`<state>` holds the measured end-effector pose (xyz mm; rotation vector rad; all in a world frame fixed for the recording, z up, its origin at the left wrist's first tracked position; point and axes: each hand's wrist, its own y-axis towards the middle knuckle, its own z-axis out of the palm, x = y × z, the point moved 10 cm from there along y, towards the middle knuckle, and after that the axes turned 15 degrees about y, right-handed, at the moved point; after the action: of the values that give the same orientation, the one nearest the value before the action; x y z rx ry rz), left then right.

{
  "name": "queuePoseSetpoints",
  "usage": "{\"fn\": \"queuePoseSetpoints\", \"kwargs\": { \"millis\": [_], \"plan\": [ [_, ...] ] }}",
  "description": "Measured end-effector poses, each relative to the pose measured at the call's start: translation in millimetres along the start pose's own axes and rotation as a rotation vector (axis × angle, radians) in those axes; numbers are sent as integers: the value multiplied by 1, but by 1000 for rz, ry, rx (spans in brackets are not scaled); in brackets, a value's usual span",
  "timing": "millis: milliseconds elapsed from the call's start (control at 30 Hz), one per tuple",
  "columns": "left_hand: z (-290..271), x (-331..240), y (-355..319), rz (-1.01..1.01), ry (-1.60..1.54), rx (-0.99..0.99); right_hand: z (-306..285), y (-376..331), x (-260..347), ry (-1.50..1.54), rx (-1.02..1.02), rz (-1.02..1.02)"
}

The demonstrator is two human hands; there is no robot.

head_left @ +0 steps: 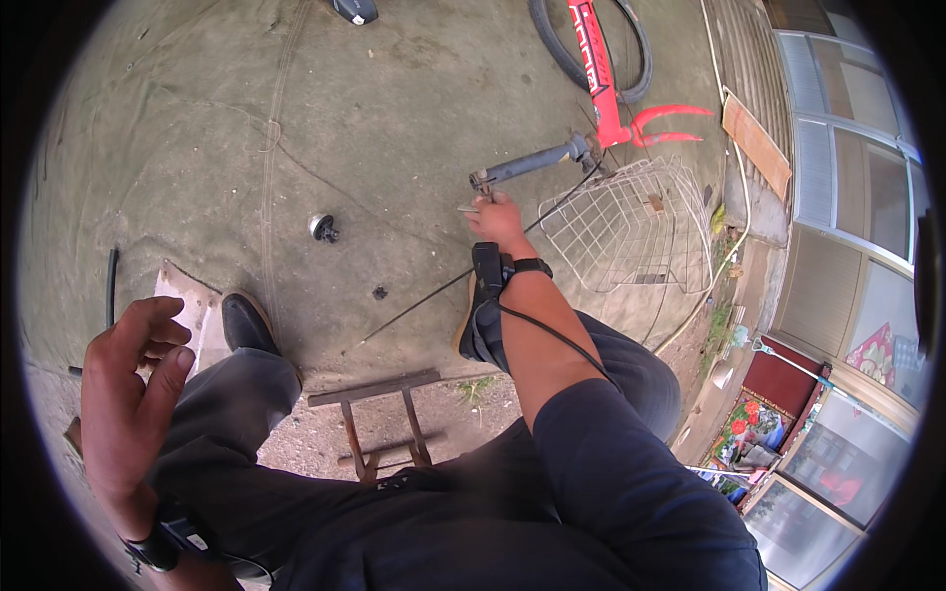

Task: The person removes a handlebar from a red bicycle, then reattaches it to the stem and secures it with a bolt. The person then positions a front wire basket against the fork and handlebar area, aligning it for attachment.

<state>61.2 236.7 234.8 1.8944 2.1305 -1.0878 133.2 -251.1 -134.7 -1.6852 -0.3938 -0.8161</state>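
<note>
My right hand [500,219] reaches forward with its fingers closed, right at the near end of a grey metal tube [532,164] with a clamp-like fitting. A small thin pale piece sticks out beside the fingers; what it is I cannot make out. The tube's far end meets the ground beside a red bicycle frame [603,79] with a bare red fork [665,126]. A white wire basket [631,231] lies right of my wrist, and a thin black cable [424,305] passes under my arm. My left hand [133,394] hangs raised at the left, fingers loosely curled, thumb apart, holding nothing.
A round bicycle lamp or bell [321,228] and a small black piece [380,293] lie on the concrete. A wooden stool [374,399] stands between my legs. A black tube [111,286] lies far left. A windowed wall [847,177] runs along the right.
</note>
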Motion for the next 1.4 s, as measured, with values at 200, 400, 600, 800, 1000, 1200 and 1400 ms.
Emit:
{"fn": "queuePoseSetpoints", "kwargs": {
  "millis": [200,400,600,800,1000,1200,1400],
  "plan": [
    [1,-5,1,24,23,-16,11,-14,-17,354,15,169],
    [2,-3,1,-3,35,-7,12,-17,-34,595,-20,352],
    [1,-3,1,3,48,-25,15,-19,-34,661,-4,434],
    [2,1,1,-17,48,-13,16,-13,-28,701,-38,411],
    [2,2,3,-10,52,-11,10,2,-15,488,-37,298],
    [3,3,6,-14,27,0,10,8,-8,347,-76,231],
    [5,3,8,-43,47,14,11,7,-5,340,-63,236]
  ]
}}
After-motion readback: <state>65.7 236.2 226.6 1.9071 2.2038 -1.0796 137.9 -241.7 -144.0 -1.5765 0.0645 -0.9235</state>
